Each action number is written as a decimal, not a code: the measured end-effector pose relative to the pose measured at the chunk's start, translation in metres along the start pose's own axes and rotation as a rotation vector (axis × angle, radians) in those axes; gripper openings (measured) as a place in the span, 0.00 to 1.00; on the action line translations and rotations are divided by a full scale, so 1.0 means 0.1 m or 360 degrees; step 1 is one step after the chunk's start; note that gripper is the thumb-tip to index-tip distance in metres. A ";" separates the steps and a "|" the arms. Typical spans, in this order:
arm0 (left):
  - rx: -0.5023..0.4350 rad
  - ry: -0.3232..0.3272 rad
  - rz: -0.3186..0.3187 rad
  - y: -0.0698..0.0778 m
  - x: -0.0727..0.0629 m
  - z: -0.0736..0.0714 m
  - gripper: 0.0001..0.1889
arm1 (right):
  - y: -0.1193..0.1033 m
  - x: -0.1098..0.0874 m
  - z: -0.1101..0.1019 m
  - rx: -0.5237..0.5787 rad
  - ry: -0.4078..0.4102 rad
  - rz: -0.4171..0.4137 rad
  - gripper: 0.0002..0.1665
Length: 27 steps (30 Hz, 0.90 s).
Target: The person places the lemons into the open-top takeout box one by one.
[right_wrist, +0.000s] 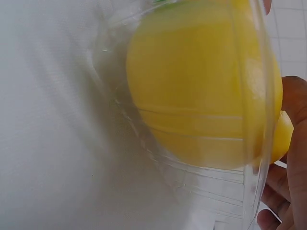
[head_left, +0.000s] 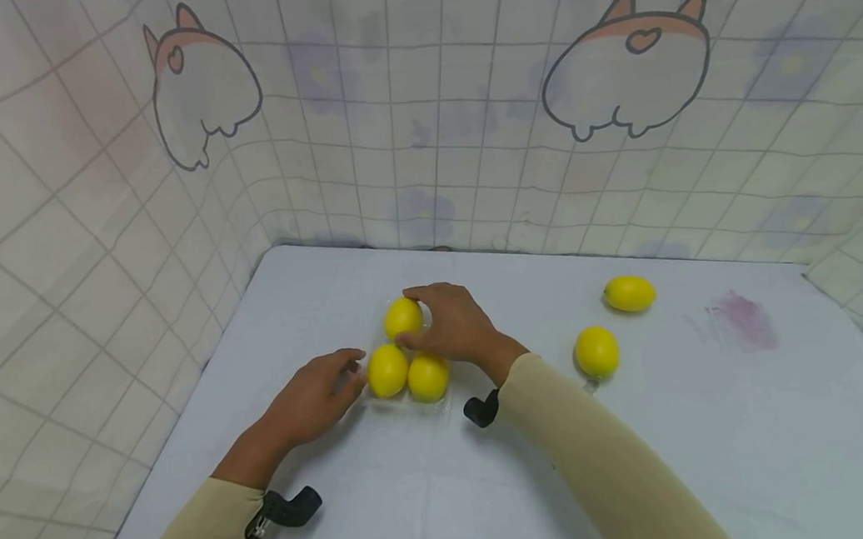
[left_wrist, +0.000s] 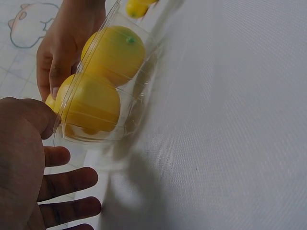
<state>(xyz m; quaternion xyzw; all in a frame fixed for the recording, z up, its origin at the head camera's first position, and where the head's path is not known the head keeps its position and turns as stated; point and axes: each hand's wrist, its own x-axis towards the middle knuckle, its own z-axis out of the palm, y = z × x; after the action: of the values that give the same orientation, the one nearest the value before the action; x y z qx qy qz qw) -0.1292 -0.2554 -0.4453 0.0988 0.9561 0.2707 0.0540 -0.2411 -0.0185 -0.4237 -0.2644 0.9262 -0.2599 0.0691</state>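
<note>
A clear plastic tray (head_left: 409,405) with three yellow lemons in it sits on the white table. My right hand (head_left: 450,325) reaches over the tray and holds the back lemon (head_left: 402,318) between thumb and fingers. In front of it lie a left lemon (head_left: 388,371) and a right lemon (head_left: 428,378), side by side. My left hand (head_left: 320,397) is at the tray's left side, its fingers loosely spread. The left wrist view shows its thumb (left_wrist: 36,115) right at the tray's rim. Through the clear wall, a lemon (right_wrist: 201,86) fills much of the right wrist view.
To the right of the tray, one loose lemon (head_left: 597,352) lies near my right forearm, and another lemon (head_left: 629,293) is farther back. A pink stain (head_left: 743,320) marks the table at the right. A patterned cloth wall (head_left: 469,158) borders the back and left.
</note>
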 end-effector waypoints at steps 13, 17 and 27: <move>0.0013 0.0017 0.0022 -0.01 0.01 0.01 0.26 | -0.01 0.00 0.02 -0.0199 0.0010 -0.0083 0.34; 0.0017 0.0014 0.0015 -0.01 0.01 0.01 0.26 | -0.02 -0.01 0.00 -0.0218 0.0000 -0.0049 0.33; 0.0025 -0.0002 -0.0019 -0.01 0.01 0.01 0.26 | 0.10 -0.09 -0.15 -0.0086 0.0041 -0.0033 0.33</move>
<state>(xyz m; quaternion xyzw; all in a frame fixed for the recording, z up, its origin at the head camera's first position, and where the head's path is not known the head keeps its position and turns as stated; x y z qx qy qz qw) -0.1302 -0.2553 -0.4471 0.0938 0.9587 0.2626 0.0553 -0.2419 -0.0002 -0.4160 -0.2725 0.9308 -0.2390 0.0472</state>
